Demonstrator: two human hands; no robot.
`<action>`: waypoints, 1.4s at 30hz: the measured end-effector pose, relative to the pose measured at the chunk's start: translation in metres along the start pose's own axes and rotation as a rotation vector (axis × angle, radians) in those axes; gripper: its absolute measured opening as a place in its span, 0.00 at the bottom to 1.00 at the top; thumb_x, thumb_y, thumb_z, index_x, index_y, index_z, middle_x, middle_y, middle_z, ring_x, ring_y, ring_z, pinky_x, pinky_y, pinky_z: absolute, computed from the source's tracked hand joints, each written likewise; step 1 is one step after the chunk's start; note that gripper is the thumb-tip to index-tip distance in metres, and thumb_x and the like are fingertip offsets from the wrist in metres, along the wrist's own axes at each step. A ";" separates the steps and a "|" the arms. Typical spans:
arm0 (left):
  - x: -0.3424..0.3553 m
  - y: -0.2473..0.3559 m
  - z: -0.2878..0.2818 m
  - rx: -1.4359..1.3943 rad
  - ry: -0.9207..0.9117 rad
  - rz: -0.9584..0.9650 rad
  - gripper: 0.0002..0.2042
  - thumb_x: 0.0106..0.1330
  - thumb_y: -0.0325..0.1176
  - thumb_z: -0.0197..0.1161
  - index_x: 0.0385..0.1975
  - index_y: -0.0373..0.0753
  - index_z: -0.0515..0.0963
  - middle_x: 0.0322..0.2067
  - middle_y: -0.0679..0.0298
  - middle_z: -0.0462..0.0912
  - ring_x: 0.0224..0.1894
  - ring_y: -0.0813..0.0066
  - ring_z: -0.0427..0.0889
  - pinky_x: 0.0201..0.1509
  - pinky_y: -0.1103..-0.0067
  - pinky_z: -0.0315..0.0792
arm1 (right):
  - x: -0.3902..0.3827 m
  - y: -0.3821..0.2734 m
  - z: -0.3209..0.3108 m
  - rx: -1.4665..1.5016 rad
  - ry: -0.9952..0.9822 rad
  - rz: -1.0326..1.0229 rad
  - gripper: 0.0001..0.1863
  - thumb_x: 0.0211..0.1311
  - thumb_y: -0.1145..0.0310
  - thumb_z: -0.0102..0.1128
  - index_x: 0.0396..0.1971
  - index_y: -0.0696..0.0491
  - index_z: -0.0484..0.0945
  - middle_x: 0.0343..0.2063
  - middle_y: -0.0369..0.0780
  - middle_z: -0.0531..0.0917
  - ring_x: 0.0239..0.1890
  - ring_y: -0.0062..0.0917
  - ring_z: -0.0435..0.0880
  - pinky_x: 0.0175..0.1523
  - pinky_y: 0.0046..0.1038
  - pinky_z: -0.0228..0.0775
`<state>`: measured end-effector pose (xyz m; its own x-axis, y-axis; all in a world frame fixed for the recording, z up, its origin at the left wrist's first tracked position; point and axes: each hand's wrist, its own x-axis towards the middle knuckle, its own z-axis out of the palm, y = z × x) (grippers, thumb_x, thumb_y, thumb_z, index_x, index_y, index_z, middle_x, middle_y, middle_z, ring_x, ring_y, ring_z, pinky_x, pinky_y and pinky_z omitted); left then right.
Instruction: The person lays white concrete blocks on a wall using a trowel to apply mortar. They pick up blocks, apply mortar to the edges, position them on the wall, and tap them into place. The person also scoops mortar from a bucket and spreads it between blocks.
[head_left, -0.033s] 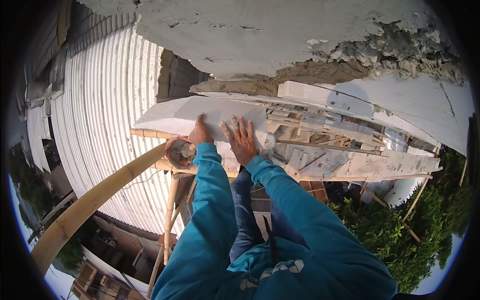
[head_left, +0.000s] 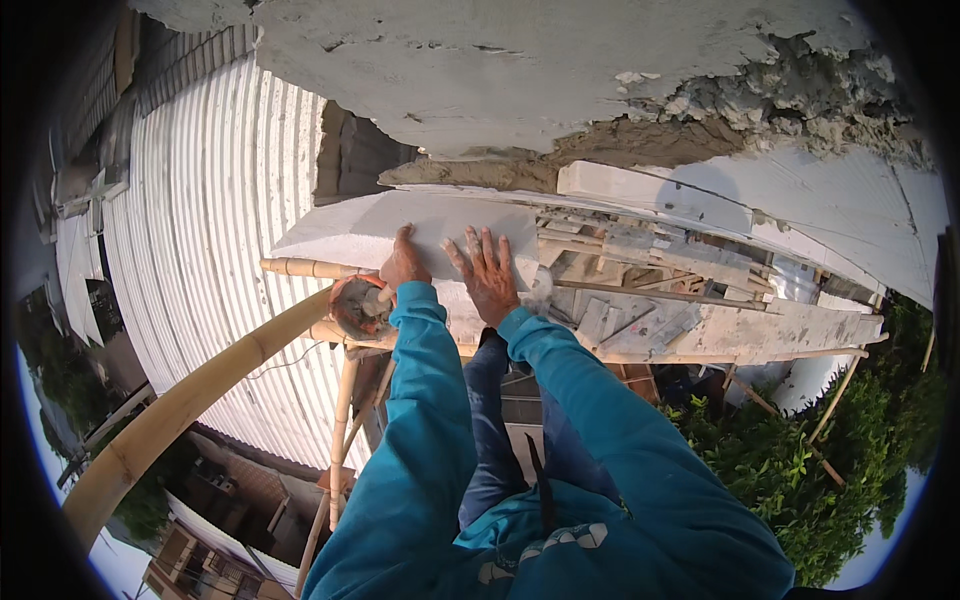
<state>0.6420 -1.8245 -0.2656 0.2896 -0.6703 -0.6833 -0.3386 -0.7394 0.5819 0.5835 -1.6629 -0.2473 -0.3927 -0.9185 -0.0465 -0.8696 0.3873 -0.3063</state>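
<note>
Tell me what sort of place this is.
Probably an outdoor building site, seemingly raised off the ground: a thick bamboo pole at the left, rough brown mortar along the grey wall, and corrugated roofing beside it.

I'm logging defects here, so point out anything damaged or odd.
The grey cement surface looks odd at upper right: a ragged, lumpy patch interrupts its smoother face; damaged or unfinished, I can't tell. The white block under the left hand and right hand shows no obvious damage.

Bright daylight, glare on corrugated roofing, rounded shadow on white surface, dark fisheye rim (straight edges bowing)
</note>
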 end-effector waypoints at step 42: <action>0.085 -0.087 0.188 -0.371 -0.365 0.311 0.32 0.62 0.46 0.71 0.52 0.31 0.59 0.44 0.50 0.74 0.43 0.60 0.81 0.46 0.67 0.83 | 0.082 0.242 0.127 -0.006 0.410 -0.143 0.33 0.51 0.62 0.72 0.61 0.46 0.75 0.56 0.38 0.74 0.62 0.35 0.68 0.70 0.46 0.54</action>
<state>0.5278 -1.8057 -0.4573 -0.1214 -0.8420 -0.5257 -0.0042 -0.5292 0.8485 0.3793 -1.6544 -0.4463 -0.3535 -0.8557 0.3779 -0.9251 0.2599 -0.2767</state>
